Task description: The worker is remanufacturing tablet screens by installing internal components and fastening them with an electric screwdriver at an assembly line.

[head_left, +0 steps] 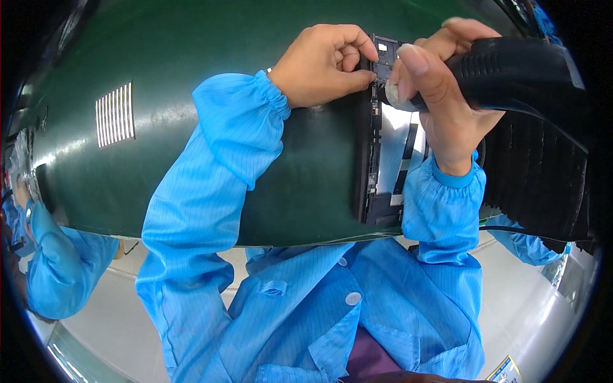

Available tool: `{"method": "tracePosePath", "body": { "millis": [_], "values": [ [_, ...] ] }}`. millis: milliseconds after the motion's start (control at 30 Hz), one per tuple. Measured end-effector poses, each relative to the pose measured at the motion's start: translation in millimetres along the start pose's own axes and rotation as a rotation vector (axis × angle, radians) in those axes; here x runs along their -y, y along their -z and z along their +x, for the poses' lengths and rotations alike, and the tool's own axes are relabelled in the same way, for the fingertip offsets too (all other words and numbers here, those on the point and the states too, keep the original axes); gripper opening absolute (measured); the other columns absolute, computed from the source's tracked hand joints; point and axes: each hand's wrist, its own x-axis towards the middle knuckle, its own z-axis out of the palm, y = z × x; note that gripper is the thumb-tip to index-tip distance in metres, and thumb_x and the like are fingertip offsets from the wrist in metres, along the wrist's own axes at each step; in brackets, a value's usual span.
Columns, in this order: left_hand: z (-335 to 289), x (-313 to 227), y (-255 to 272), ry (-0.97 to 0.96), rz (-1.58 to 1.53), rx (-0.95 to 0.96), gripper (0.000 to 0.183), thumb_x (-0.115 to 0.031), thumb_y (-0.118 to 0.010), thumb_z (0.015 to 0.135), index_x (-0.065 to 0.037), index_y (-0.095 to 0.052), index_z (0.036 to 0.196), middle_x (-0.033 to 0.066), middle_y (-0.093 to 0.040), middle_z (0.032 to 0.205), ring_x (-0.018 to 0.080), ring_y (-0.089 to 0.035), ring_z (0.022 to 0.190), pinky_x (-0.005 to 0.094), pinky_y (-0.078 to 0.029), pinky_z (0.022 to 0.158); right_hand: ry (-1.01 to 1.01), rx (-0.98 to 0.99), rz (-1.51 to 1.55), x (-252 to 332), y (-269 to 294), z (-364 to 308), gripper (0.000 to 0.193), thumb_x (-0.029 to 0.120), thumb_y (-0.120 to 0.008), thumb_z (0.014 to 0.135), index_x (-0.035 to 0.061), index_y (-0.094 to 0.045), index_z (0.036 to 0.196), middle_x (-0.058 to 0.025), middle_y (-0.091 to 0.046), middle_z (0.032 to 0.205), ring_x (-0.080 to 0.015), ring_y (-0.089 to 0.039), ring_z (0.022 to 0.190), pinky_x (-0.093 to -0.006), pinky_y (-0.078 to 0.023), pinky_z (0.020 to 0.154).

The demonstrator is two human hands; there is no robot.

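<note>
An opened black electronic device (pixel 366 153) lies on the green table, its inner parts and a shiny pale panel (pixel 391 143) showing. My left hand (pixel 322 64) is at the far left edge of the device, with fingers curled and index finger and thumb against its rim. In my right hand (pixel 447 96) is a black handheld tool (pixel 504 73) with a ribbed body, held over the far part of the device. A whitish cover (pixel 397 97) shows at the fingers near the tool's front end. The tool's tip is hidden by my fingers.
A pale striped sheet (pixel 115 115) lies on the green table (pixel 159 51) to the left. Black ridged material (pixel 536 172) is at the right. Another person's blue sleeve (pixel 67 268) shows at the left rim, and a blue sleeve (pixel 530 247) at the right. A black cable (pixel 504 228) runs nearby.
</note>
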Motion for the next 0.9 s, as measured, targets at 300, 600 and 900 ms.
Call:
{"method": "tracePosePath", "body": {
  "millis": [300,600,900],
  "values": [
    [0.4,-12.3,-1.7,0.135,-0.039,0.027,0.019,-0.002,-0.066,0.073,0.001,-0.056,0.089,-0.0039,-0.039,0.056,0.0022,-0.038,0.051,0.0195,-0.03,0.045,-0.038,-0.069,0.011,-1.4,4.3,-4.1,0.03,-0.001,-0.067,0.076,0.0035,-0.051,0.1,-0.0082,-0.056,0.064,-0.0166,-0.056,0.051,-0.033,-0.051,0.054],
    [2.5,-8.6,-2.6,0.105,-0.016,0.023,0.018,-0.001,-0.067,0.073,0.001,-0.056,0.088,-0.0053,-0.04,0.058,0.0017,-0.037,0.053,0.0179,-0.031,0.046,-0.086,-0.171,0.04,6.6,4.5,-3.3,0.035,-0.004,-0.065,0.074,-0.0019,-0.047,0.104,-0.0091,-0.055,0.061,-0.0175,-0.056,0.051,-0.0316,-0.048,0.053],
    [-4.5,-25.1,-6.8,0.207,0.119,-0.032,0.016,-0.002,-0.063,0.075,0.004,-0.059,0.09,-0.0037,-0.048,0.061,0.0019,-0.042,0.054,0.0187,-0.037,0.048,-0.34,0.111,0.28,61.6,110.5,-81.7,0.046,0.019,-0.077,0.066,0.0084,-0.041,0.093,-0.0072,-0.056,0.064,-0.0256,-0.062,0.067,-0.0469,-0.049,0.081]
  ]
}}
